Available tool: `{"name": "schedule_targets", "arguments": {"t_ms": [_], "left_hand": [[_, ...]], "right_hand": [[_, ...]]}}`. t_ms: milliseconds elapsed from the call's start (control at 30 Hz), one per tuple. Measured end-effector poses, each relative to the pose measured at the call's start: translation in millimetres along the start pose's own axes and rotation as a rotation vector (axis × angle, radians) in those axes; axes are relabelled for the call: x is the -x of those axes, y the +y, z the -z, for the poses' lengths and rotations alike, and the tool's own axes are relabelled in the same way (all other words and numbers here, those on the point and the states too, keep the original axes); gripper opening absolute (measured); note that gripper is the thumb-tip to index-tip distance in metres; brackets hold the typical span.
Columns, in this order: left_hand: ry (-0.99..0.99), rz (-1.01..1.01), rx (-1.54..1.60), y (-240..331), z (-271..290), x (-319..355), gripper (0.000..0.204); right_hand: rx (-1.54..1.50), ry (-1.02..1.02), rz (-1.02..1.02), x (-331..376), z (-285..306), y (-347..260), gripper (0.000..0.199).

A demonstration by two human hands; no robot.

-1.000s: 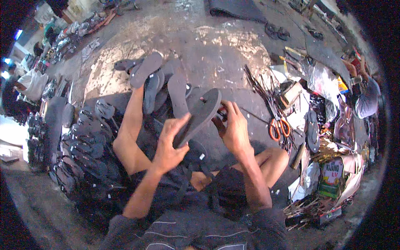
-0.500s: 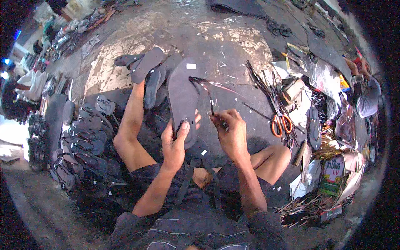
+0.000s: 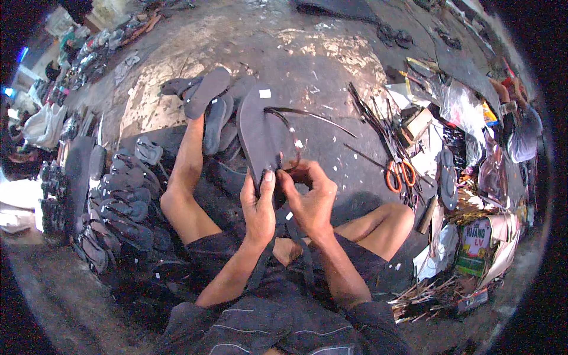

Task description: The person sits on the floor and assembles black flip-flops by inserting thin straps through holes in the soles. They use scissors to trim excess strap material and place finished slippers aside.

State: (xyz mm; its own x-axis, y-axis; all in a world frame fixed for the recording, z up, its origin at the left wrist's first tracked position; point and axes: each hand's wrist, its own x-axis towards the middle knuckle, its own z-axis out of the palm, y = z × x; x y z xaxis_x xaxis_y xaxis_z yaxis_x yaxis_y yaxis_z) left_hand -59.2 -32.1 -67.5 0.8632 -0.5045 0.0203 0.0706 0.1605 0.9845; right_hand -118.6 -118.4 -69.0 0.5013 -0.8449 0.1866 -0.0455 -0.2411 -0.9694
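Note:
A dark grey flip-flop sole (image 3: 254, 127) with a small white label at its far end is held up in front of me. My left hand (image 3: 259, 208) is closed round its near end, the thumb on top. Thin, shiny dark straps (image 3: 319, 118) come out of a point near the far end. One strand curves down to my right hand (image 3: 312, 198), which pinches it against the right edge of the sole's near end. My fingers cover that strap's tip. Beyond the sole, another sandal (image 3: 208, 94) lies upon several more by my left foot.
Piled flip-flops (image 3: 127, 216) stand at left. Orange-handled scissors (image 3: 401, 175) lie at right beside loose dark strips (image 3: 374, 115). Farther right are a clear plastic bag (image 3: 460, 109), a green and white container (image 3: 473, 248) and thin sticks (image 3: 423, 302). Another person (image 3: 522, 127) sits at the far right.
My right hand has moved left and down with the strap, from apart to the edge of the sole. The sole has tilted slightly; my left hand still grips it.

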Motion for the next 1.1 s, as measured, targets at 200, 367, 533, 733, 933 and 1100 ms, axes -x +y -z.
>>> {"name": "schedule_targets", "arguments": {"t_ms": [200, 367, 533, 733, 933, 1100], "left_hand": [[-0.067, 0.114, 0.025, -14, 23, -5, 0.041], [-0.268, 0.511, 0.547, 1, 35, -10, 0.044], [-0.348, 0.476, 0.374, 12, 37, -11, 0.046], [-0.498, 0.238, -0.351, 42, 69, -30, 0.060], [0.202, -0.006, -0.113, 61, 33, -35, 0.033], [0.001, -0.178, -0.099, 49, 24, -33, 0.024]], "right_hand": [[-0.004, -0.175, -0.075, -3, 14, 4, 0.014], [-0.629, -0.420, -0.584, 13, 34, 41, 0.029], [-0.384, -0.313, -0.228, 19, 37, 31, 0.025], [-0.129, -0.210, 0.335, -34, 91, -23, 0.011], [-0.884, -0.110, -0.297, -24, 38, -14, 0.015], [-0.026, 0.057, 0.172, -21, 24, -22, 0.013]]}}
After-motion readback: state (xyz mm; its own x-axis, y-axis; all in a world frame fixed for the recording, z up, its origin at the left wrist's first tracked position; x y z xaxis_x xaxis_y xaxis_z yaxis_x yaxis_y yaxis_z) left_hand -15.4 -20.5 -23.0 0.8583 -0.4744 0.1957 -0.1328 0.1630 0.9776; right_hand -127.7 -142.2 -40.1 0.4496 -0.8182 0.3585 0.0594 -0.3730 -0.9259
